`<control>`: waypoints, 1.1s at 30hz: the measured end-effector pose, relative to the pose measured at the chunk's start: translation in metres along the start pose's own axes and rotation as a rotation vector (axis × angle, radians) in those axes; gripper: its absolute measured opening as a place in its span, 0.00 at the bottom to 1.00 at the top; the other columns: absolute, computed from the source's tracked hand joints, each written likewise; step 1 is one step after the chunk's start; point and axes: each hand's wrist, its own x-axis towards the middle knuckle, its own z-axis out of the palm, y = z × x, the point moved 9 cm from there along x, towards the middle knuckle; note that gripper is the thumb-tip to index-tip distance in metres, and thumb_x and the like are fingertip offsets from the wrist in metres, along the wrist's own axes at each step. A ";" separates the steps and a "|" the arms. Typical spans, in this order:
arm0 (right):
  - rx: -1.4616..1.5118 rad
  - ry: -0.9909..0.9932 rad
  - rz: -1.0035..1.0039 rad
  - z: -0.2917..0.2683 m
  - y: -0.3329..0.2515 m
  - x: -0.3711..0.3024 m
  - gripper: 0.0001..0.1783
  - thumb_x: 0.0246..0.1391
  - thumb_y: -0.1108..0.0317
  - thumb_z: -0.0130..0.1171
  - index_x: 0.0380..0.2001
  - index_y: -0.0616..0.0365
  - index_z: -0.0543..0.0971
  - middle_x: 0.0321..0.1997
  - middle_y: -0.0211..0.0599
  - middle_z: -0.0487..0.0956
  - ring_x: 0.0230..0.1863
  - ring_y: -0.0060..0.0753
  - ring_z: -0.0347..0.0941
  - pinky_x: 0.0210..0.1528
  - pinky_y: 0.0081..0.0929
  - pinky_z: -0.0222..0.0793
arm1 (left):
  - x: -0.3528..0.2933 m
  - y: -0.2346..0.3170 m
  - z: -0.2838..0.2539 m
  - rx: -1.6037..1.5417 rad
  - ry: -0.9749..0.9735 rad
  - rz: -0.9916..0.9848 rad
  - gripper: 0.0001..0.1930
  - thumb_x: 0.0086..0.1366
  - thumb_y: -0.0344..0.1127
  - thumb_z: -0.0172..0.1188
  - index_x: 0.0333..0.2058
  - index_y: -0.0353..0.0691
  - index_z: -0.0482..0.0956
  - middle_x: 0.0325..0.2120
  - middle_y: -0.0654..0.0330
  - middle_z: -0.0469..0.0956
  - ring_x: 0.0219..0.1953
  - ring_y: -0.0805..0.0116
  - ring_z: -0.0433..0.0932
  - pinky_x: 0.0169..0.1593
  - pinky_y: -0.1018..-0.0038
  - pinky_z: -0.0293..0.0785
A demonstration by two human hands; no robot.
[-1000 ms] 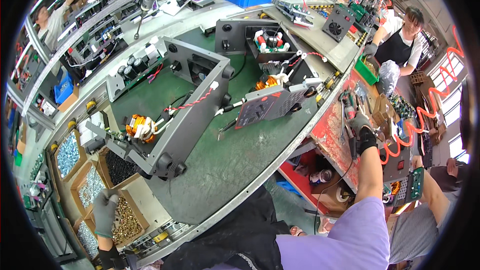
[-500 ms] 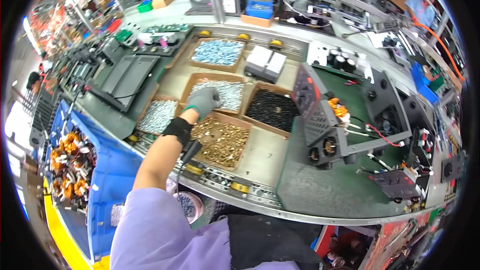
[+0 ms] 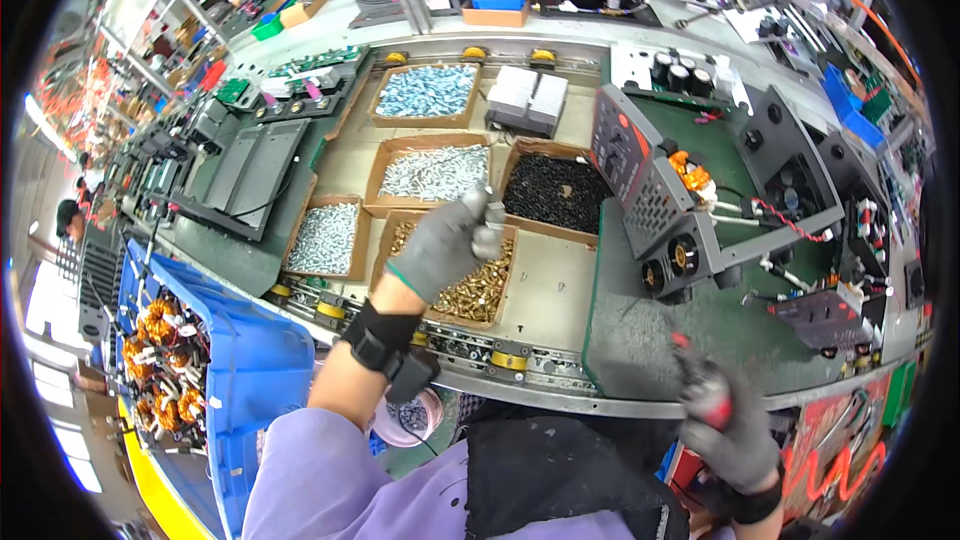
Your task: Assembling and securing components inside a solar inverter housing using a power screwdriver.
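My left hand [image 3: 447,245], in a grey glove with a green cuff, is raised above the cardboard box of brass-coloured fasteners [image 3: 470,292]. Its fingers are curled and pinched together; whatever is between them is too small to make out. Just beyond it is a box of silver screws [image 3: 430,172]. At the lower right, my right hand [image 3: 738,438], also gloved, is closed around a red-and-black power screwdriver [image 3: 708,398], blurred by motion. Ahead of that hand stands an open grey metal equipment housing [image 3: 655,195] with a copper-wound coil [image 3: 690,172] inside.
More boxes hold black screws [image 3: 555,192], small silver parts [image 3: 325,238] and bluish parts [image 3: 425,92]. White blocks [image 3: 528,100] stand behind. A blue bin [image 3: 245,360] of coils is at left, a pink bucket [image 3: 432,418] below the bench edge, and a red coiled hose [image 3: 835,475] at lower right.
My left hand has drawn back from the silver screws toward me and to the right, its fingers now pinched. My right hand has come into view at the lower right with the screwdriver.
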 end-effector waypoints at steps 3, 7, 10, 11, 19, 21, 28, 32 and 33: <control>-0.177 -0.121 0.060 0.042 -0.004 0.035 0.33 0.43 0.61 0.69 0.51 0.65 0.70 0.37 0.47 0.78 0.37 0.41 0.77 0.42 0.33 0.71 | -0.017 -0.046 0.024 0.017 -0.094 -0.138 0.18 0.64 0.54 0.59 0.36 0.45 0.70 0.29 0.70 0.66 0.24 0.79 0.59 0.29 0.81 0.58; -0.308 -0.103 -0.015 0.056 -0.004 0.046 0.35 0.49 0.47 0.65 0.49 0.64 0.70 0.32 0.54 0.78 0.35 0.59 0.78 0.37 0.41 0.72 | -0.030 -0.060 0.055 0.271 -0.101 -0.138 0.16 0.68 0.50 0.51 0.34 0.42 0.68 0.25 0.68 0.62 0.22 0.79 0.57 0.26 0.80 0.56; -0.372 -0.123 0.019 0.058 0.001 0.046 0.35 0.50 0.46 0.65 0.49 0.64 0.70 0.31 0.53 0.78 0.34 0.58 0.78 0.36 0.41 0.73 | -0.031 -0.063 0.059 0.373 -0.094 -0.147 0.15 0.69 0.47 0.48 0.32 0.41 0.67 0.22 0.67 0.61 0.20 0.79 0.56 0.25 0.80 0.54; -0.383 -0.128 0.017 0.058 0.002 0.045 0.35 0.49 0.45 0.65 0.49 0.64 0.70 0.31 0.52 0.78 0.34 0.59 0.78 0.35 0.41 0.73 | -0.030 -0.062 0.058 0.435 -0.072 -0.140 0.14 0.69 0.46 0.47 0.32 0.41 0.67 0.21 0.67 0.61 0.20 0.79 0.56 0.24 0.80 0.54; -0.477 -0.140 0.042 0.054 0.006 0.040 0.34 0.48 0.46 0.66 0.49 0.61 0.70 0.27 0.51 0.78 0.30 0.59 0.77 0.30 0.44 0.72 | -0.030 -0.055 0.067 0.672 -0.035 -0.116 0.14 0.69 0.45 0.47 0.30 0.41 0.68 0.20 0.68 0.63 0.19 0.81 0.58 0.22 0.82 0.55; -0.536 -0.140 0.080 0.052 0.009 0.039 0.34 0.47 0.47 0.66 0.50 0.59 0.70 0.25 0.50 0.77 0.28 0.60 0.76 0.29 0.46 0.71 | -0.029 -0.053 0.067 0.764 -0.009 -0.105 0.14 0.68 0.45 0.48 0.30 0.41 0.68 0.21 0.68 0.64 0.20 0.82 0.59 0.21 0.83 0.56; -0.534 -0.132 0.000 0.049 0.009 0.040 0.32 0.46 0.49 0.68 0.48 0.59 0.71 0.23 0.48 0.77 0.25 0.56 0.77 0.28 0.45 0.72 | -0.025 -0.051 0.072 0.927 -0.052 0.075 0.10 0.68 0.41 0.51 0.33 0.40 0.71 0.24 0.68 0.68 0.22 0.83 0.66 0.22 0.83 0.61; -0.178 -0.164 0.071 0.048 0.017 0.037 0.32 0.47 0.47 0.67 0.47 0.61 0.72 0.24 0.48 0.77 0.26 0.53 0.77 0.29 0.40 0.72 | -0.028 -0.064 0.066 0.604 0.000 -0.051 0.09 0.67 0.37 0.51 0.41 0.39 0.74 0.28 0.66 0.71 0.24 0.81 0.69 0.27 0.82 0.67; -0.110 -0.164 0.063 0.046 0.015 0.036 0.32 0.48 0.47 0.67 0.47 0.62 0.72 0.25 0.48 0.77 0.26 0.51 0.78 0.30 0.38 0.72 | -0.028 -0.061 0.066 0.609 -0.005 -0.049 0.09 0.67 0.37 0.51 0.41 0.39 0.74 0.28 0.66 0.71 0.24 0.81 0.69 0.27 0.82 0.67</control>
